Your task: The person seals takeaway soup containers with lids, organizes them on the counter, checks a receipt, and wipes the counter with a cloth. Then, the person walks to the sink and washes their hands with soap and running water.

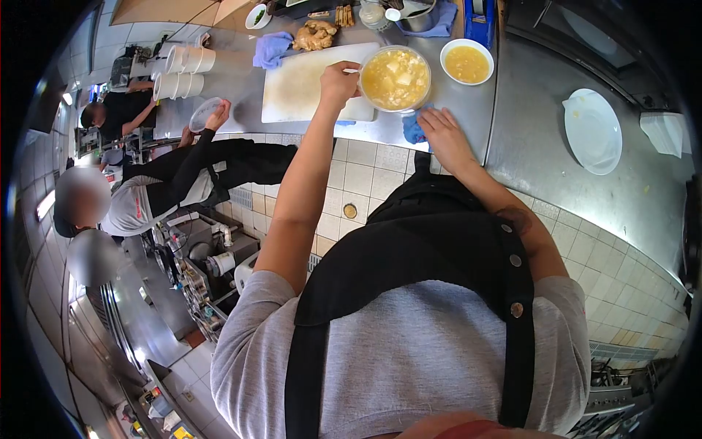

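A clear round tub [395, 79] full of yellow soup with pale chunks stands at the right end of a white cutting board [296, 88]. My left hand [339, 85] is closed at the tub's left rim, pinching a thin white handle [352, 71] that reaches toward the soup; its other end is hidden. Close to the counter's front edge, my right hand [443, 133] lies flat with fingers stretched out, resting partly on a crumpled blue cloth [414, 129] just below the tub. A white bowl [466, 61] of similar yellow soup sits to the right.
Ginger [315, 35] and another blue cloth [273, 50] lie behind the board. An oval white plate [593, 132] is on the right counter [526, 117]. To the left, a co-worker [164, 179] holds a clear container [205, 115] near stacked white tubs [186, 72]. Another person [121, 113] stands farther off.
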`<state>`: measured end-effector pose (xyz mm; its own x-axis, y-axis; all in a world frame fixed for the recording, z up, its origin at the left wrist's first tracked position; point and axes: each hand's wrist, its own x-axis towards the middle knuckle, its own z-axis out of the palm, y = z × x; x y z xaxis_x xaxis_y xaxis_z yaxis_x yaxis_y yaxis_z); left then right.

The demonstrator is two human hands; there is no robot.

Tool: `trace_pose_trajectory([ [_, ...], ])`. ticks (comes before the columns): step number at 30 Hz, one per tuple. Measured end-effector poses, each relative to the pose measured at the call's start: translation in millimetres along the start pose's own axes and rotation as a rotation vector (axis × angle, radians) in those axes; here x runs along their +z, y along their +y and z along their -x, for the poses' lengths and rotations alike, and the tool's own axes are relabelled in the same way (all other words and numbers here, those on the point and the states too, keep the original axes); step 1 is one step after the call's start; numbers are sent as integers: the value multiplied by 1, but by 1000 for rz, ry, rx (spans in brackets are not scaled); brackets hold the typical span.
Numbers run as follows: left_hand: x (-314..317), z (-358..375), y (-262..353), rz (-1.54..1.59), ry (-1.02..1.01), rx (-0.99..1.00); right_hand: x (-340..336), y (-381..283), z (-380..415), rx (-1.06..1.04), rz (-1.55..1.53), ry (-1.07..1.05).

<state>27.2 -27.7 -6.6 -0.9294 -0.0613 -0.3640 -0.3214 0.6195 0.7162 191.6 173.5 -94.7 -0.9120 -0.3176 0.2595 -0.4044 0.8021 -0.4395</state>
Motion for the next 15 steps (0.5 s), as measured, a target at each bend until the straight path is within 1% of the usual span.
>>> trace_pose_trajectory([
  [3, -1, -2, -6, 43, -29, 30, -12, 13, 10, -102, -29, -70],
  [6, -3, 1, -11, 82, -77, 73, -30, 29, 20, -52, 34, -22],
  [9, -10, 11, -29, 175, -92, 81, -39, 53, 33, 129, 213, 69],
  [11, -19, 17, -46, 154, 33, 150, -49, 67, 41, 217, 228, 118],
  [12, -25, 19, -54, 140, 95, 189, -53, 73, 46, 237, 256, 106],
  [13, -34, 19, -65, 105, 153, 202, -60, 72, 48, 257, 288, 97],
  [15, -53, 15, -93, -24, 281, 296, -73, 56, 48, 372, 273, 155],
])
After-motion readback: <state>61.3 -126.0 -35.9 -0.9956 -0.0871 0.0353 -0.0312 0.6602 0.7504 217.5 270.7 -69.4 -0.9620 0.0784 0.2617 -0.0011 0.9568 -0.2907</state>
